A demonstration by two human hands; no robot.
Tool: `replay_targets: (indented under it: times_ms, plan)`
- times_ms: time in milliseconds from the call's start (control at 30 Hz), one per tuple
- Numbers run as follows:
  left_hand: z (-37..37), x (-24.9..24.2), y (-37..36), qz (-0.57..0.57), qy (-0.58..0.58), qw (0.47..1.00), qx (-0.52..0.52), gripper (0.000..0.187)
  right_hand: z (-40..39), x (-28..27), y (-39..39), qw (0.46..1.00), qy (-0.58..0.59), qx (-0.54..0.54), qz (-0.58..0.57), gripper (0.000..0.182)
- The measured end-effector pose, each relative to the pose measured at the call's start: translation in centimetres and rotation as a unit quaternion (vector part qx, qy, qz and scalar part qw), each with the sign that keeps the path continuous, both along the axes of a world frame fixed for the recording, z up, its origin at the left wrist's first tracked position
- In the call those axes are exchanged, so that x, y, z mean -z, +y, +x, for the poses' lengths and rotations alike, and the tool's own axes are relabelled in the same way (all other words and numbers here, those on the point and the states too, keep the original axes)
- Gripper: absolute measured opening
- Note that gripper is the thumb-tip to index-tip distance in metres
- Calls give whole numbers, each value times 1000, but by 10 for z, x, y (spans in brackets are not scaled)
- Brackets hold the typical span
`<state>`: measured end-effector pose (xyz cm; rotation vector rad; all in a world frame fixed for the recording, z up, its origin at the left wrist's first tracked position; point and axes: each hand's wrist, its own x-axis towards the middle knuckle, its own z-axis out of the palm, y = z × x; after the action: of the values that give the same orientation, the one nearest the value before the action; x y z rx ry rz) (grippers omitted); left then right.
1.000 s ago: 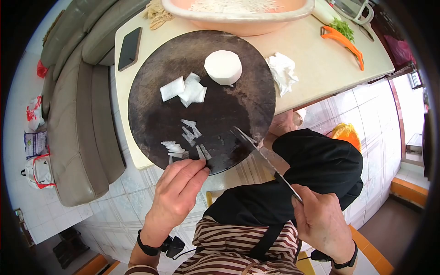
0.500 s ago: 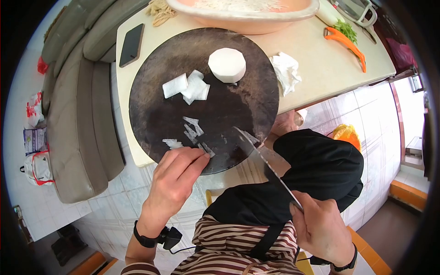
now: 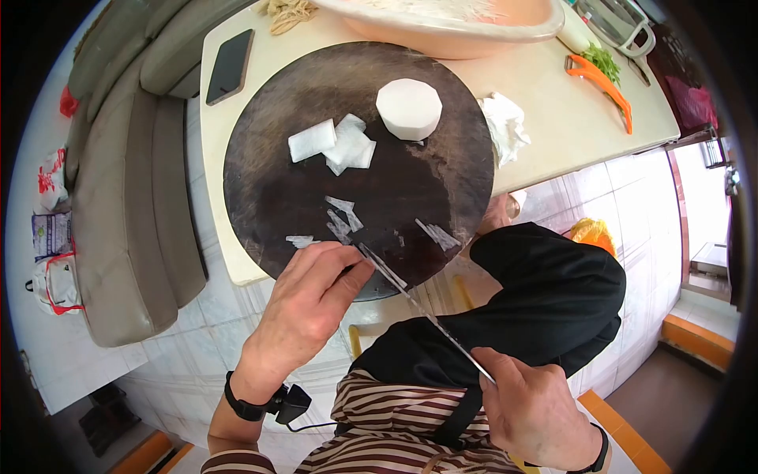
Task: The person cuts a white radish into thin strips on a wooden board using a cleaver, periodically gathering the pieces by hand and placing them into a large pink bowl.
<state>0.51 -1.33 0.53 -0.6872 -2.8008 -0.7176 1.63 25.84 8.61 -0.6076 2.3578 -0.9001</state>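
My right hand (image 3: 541, 407) grips a kitchen knife (image 3: 430, 316) by its handle, which the fingers cover. The blade slants up and left to the near edge of the round dark chopping board (image 3: 268, 134). My left hand (image 3: 312, 292) rests on that edge, thumb and fingers closed, fingertips at the blade's tip; whatever they hold is hidden. Thin white radish strips (image 3: 343, 217) lie just beyond these fingers, with another small bunch of strips (image 3: 438, 235) to the right. Flat radish slices (image 3: 347, 146) overlap farther back, beside a thick faceted radish chunk (image 3: 409, 109).
Behind the board stands a peach basin (image 3: 442, 35) with white shreds. A phone (image 3: 230, 67) lies left on the table (image 3: 568, 134); crumpled tissue (image 3: 505, 126) and an orange peeler (image 3: 604, 87) lie right. A grey sofa (image 3: 126, 213) stands left. My knee (image 3: 553, 292) is below the board.
The knife has swung left, bringing its tip from the board's right part to my left fingertips. My right hand moved slightly left. The strips at the right now show beyond the blade.
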Motion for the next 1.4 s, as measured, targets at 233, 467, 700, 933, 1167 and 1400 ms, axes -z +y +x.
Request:
replay_targets:
  times_ms: [233,467,700,933,1167,1400]
  plan:
    - [1,3,-1,13,-19,1000,-6,27,-2,-1,-10,1000,-13,-13,18,38]
    - [3,1,-1,16,-38,999,-6,25,1,8,-41,995,38,-25,89,35]
    - [2,2,-1,18,-25,1000,1,26,-2,11,-19,999,42,15,21,23]
    - [6,8,-2,30,13,999,0,28,-7,-10,-22,994,-86,59,18,15]
    - [7,5,-3,21,19,1000,2,28,4,3,-13,999,-28,23,-34,26]
    - [8,6,-6,6,30,999,11,30,4,2,-16,999,-26,17,-39,23]
